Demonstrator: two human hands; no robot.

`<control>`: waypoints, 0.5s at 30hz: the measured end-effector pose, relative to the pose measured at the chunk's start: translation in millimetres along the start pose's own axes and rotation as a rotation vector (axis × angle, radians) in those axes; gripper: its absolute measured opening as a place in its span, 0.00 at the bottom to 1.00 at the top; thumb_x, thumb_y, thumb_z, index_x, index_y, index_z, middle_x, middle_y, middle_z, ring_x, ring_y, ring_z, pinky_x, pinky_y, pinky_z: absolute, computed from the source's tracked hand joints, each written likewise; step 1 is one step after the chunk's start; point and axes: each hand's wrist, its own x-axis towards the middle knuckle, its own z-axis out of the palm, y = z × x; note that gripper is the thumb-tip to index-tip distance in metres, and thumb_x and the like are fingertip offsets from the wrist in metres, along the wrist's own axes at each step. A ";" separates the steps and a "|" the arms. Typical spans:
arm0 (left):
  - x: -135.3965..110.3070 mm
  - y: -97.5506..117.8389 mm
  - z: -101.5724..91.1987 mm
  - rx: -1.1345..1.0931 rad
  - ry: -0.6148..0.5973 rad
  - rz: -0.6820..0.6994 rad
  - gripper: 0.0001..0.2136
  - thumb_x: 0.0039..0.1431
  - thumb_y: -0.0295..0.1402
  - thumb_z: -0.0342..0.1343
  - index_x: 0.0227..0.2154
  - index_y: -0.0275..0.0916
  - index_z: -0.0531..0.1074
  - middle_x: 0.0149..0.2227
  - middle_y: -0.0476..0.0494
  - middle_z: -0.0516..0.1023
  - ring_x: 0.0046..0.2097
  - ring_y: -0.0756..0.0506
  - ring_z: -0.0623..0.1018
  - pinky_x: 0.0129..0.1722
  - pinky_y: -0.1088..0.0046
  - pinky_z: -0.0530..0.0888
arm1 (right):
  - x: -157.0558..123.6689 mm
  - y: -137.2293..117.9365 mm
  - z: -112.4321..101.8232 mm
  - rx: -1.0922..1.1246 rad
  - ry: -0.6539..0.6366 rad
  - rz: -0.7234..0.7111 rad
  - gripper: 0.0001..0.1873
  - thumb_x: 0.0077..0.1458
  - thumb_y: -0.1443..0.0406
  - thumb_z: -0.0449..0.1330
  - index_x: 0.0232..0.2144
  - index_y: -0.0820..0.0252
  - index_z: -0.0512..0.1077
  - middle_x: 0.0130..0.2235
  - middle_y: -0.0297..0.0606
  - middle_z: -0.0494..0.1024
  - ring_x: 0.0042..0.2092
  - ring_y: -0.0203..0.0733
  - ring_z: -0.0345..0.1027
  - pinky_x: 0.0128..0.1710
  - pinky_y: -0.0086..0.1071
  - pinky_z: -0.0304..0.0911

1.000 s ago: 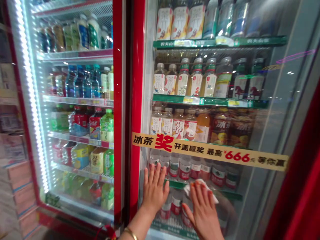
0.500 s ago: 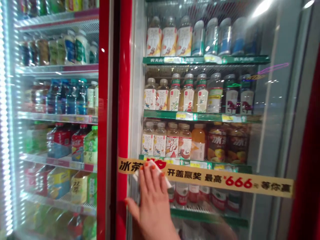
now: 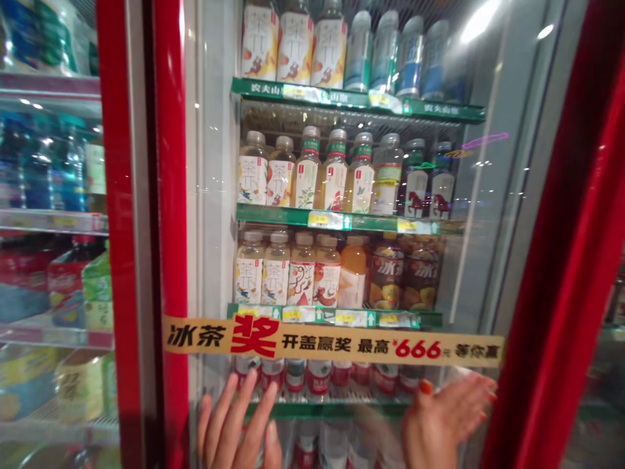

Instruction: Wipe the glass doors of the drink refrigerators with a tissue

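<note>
My right hand (image 3: pixel 442 420), with orange nails, is at the glass door's lower right, just under the yellow banner. Its fingers stretch to the right and hold a white cloth or tissue (image 3: pixel 459 371), mostly hidden behind the hand. At the lower left my left hand (image 3: pixel 237 426) is raised, fingers apart and empty, in front of the glass below the banner (image 3: pixel 319 343). Whether it touches the glass I cannot tell. Behind the glass stand rows of bottled drinks (image 3: pixel 336 169) on green-edged shelves (image 3: pixel 283 215).
Red uprights (image 3: pixel 172 195) frame the door on the left, and a slanted red frame (image 3: pixel 561 293) bounds it on the right. Further left, another cooler holds drinks (image 3: pixel 49 163) on several shelves (image 3: pixel 49 221). Lights reflect in the glass.
My right hand has moved with the white cloth from the banner's left part to below its right end. My left hand has come into view. The view has shifted right and closer.
</note>
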 end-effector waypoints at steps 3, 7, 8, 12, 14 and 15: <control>25.6 16.9 15.5 -0.014 -0.041 -0.026 0.36 0.69 0.35 0.55 0.77 0.50 0.52 0.81 0.50 0.45 0.82 0.39 0.45 0.82 0.51 0.37 | -45.8 -51.4 7.5 0.016 -0.106 -0.276 0.49 0.71 0.50 0.48 0.80 0.67 0.32 0.81 0.58 0.32 0.81 0.75 0.24 0.71 0.86 0.37; 27.0 22.2 34.4 0.025 -0.020 -0.009 0.36 0.71 0.36 0.54 0.78 0.49 0.49 0.81 0.49 0.43 0.82 0.40 0.43 0.81 0.51 0.37 | -56.1 -33.1 -0.9 -0.070 -0.133 -0.562 0.48 0.71 0.52 0.50 0.79 0.72 0.36 0.80 0.57 0.34 0.81 0.67 0.23 0.75 0.78 0.33; 25.1 22.0 36.3 0.028 -0.014 -0.009 0.36 0.70 0.36 0.55 0.77 0.49 0.49 0.81 0.49 0.43 0.82 0.39 0.43 0.82 0.51 0.39 | -43.5 -16.0 -5.3 -0.099 -0.114 -0.472 0.47 0.72 0.53 0.49 0.79 0.72 0.34 0.80 0.58 0.31 0.81 0.67 0.21 0.74 0.81 0.32; 21.5 22.4 37.0 0.029 0.001 -0.018 0.36 0.70 0.37 0.56 0.77 0.49 0.50 0.81 0.49 0.45 0.82 0.39 0.45 0.81 0.50 0.40 | 22.0 14.6 -17.9 -0.059 -0.062 -0.129 0.45 0.75 0.52 0.41 0.78 0.69 0.23 0.79 0.60 0.21 0.79 0.78 0.16 0.65 0.92 0.36; 22.4 23.3 36.5 0.016 0.005 -0.024 0.36 0.70 0.37 0.56 0.77 0.50 0.50 0.81 0.50 0.45 0.82 0.39 0.45 0.81 0.51 0.40 | 33.2 -4.2 -19.8 -0.031 -0.111 -0.210 0.48 0.74 0.50 0.43 0.78 0.72 0.24 0.80 0.61 0.22 0.80 0.78 0.19 0.68 0.88 0.39; 22.9 23.6 36.4 0.008 0.002 -0.026 0.36 0.70 0.37 0.56 0.77 0.50 0.51 0.81 0.50 0.45 0.82 0.39 0.45 0.81 0.51 0.40 | 31.7 -16.2 -20.3 -0.030 -0.150 -0.317 0.49 0.73 0.48 0.45 0.78 0.73 0.27 0.80 0.61 0.24 0.80 0.75 0.21 0.71 0.83 0.41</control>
